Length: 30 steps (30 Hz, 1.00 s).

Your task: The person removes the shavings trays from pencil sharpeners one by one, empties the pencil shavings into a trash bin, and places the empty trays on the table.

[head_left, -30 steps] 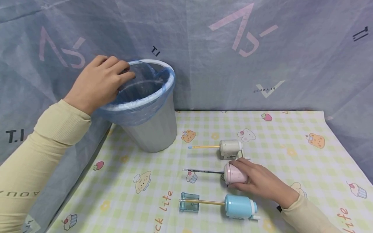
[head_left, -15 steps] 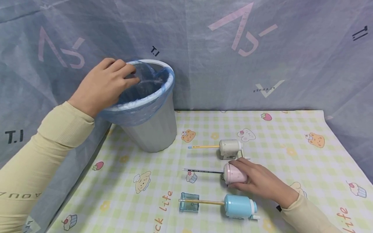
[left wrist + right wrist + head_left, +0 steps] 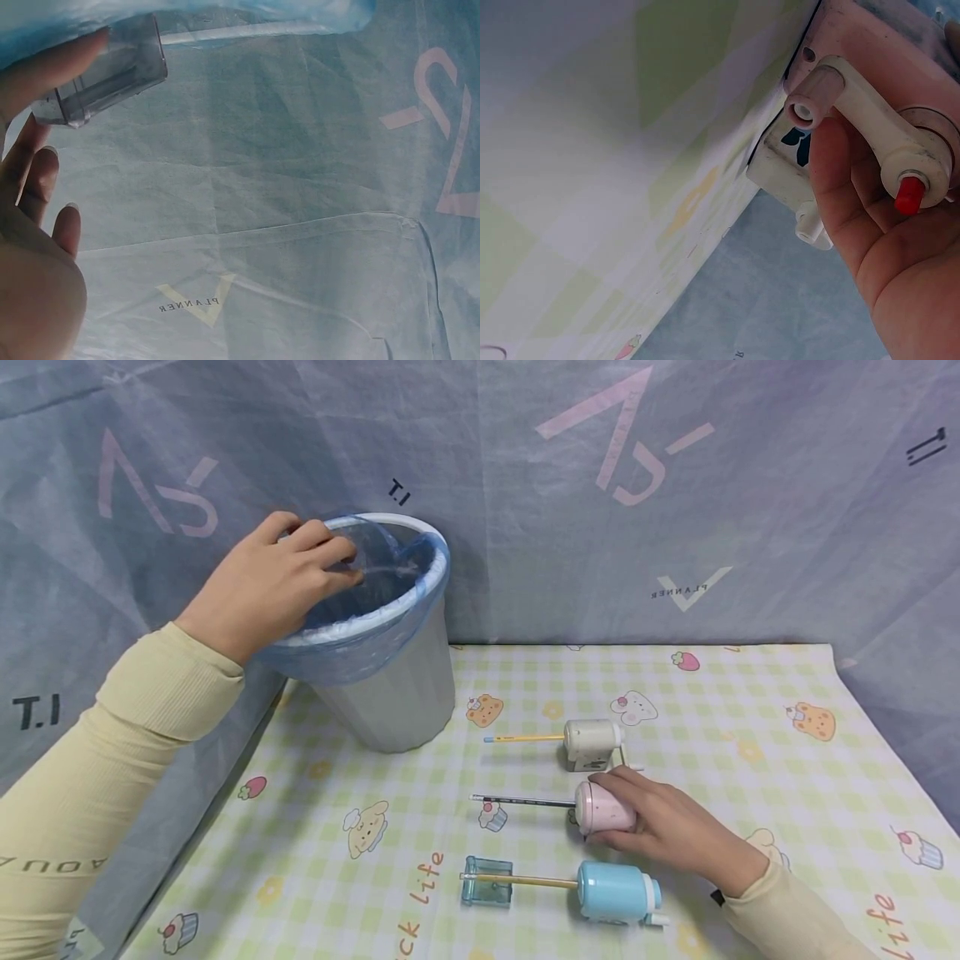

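Observation:
Over the mouth of a grey trash bin (image 3: 390, 702) lined with a blue plastic bag, my left hand (image 3: 262, 581) pinches a clear plastic shavings drawer (image 3: 124, 71) between thumb and fingers. The left wrist view shows that drawer tilted; in the head view my hand hides it. My right hand (image 3: 663, 822) grips a pink crank pencil sharpener (image 3: 606, 808) from its crank side. A black pencil (image 3: 525, 801) sticks out of its front. In the right wrist view, the crank handle (image 3: 874, 112) with a red button shows beside my fingers.
Behind the pink sharpener stands a cream sharpener (image 3: 590, 742) with a yellow pencil (image 3: 528, 738). In front is a blue sharpener (image 3: 615, 891) with a tan pencil (image 3: 540, 882), whose end lies over a teal clear drawer (image 3: 489, 893). A checked cloth (image 3: 405, 827) covers the table.
My left hand has shifted a little right and down over the bin, then stayed nearly in place with slight finger movement. My right hand and the sharpeners have not moved.

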### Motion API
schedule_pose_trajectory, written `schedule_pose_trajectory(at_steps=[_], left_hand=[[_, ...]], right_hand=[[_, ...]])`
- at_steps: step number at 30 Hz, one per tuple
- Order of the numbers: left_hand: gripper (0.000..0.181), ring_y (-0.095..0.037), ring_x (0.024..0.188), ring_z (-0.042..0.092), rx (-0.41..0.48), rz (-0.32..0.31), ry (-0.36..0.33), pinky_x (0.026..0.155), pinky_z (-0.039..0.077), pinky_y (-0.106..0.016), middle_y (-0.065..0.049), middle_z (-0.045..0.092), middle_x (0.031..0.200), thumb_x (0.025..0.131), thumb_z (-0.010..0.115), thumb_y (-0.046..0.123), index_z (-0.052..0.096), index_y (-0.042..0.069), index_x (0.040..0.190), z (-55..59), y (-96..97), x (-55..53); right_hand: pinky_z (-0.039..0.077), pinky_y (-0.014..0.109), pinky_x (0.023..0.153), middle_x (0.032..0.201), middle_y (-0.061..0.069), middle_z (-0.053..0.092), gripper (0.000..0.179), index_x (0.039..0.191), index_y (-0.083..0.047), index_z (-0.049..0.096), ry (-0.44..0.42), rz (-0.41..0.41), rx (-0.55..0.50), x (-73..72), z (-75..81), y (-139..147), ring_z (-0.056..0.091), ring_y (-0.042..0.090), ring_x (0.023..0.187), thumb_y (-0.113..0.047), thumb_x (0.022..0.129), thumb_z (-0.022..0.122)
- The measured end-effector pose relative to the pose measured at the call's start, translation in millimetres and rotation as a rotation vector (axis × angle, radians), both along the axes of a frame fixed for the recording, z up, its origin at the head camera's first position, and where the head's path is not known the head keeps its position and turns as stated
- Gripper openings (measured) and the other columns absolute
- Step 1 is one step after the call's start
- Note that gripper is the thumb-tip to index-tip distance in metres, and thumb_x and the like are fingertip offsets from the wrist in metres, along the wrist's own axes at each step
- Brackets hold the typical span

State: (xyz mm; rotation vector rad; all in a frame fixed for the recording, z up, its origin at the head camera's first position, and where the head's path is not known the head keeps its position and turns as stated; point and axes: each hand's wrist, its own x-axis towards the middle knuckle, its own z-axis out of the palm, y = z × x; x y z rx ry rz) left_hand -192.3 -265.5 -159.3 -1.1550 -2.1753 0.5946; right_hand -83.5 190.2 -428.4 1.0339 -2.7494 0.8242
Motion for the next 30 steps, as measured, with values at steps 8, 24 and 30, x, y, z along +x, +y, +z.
schedule_pose_trajectory(at_steps=[8, 24, 30], left_hand=[[0.031, -0.036, 0.102, 0.053, -0.006, 0.006, 0.028, 0.096, 0.044, -0.055, -0.013, 0.065, 0.118, 0.089, 0.077, -0.013, 0.082, 0.005, 0.114, 1.1, -0.7, 0.6], [0.040, -0.038, 0.102, 0.051, 0.069, 0.059, 0.115, 0.098, 0.037, -0.059, -0.016, 0.066, 0.121, 0.090, 0.064, -0.020, 0.076, 0.005, 0.119, 11.7, -3.8, 12.3], [0.041, -0.044, 0.101, 0.055, 0.181, 0.070, 0.106, 0.099, 0.037, -0.063, -0.023, 0.067, 0.116, 0.082, 0.076, -0.015, 0.069, 0.002, 0.119, 13.1, -6.7, 17.0]], right_hand=[[0.053, 0.027, 0.069, 0.117, -0.008, 0.062, 0.061, 0.137, -0.014, 0.065, -0.012, -0.004, -0.003, 0.3, 0.5, 0.1, 0.055, -0.002, 0.085, -0.041, 0.088, 0.090], [0.054, 0.027, 0.069, 0.118, -0.007, 0.062, 0.062, 0.138, -0.012, 0.064, -0.020, -0.008, 0.000, -0.1, 0.2, 0.0, 0.056, -0.001, 0.085, -0.040, 0.088, 0.090], [0.054, 0.027, 0.070, 0.119, -0.007, 0.062, 0.062, 0.137, -0.012, 0.064, -0.011, -0.001, -0.008, -0.7, 0.0, -0.3, 0.056, -0.001, 0.086, -0.039, 0.088, 0.090]])
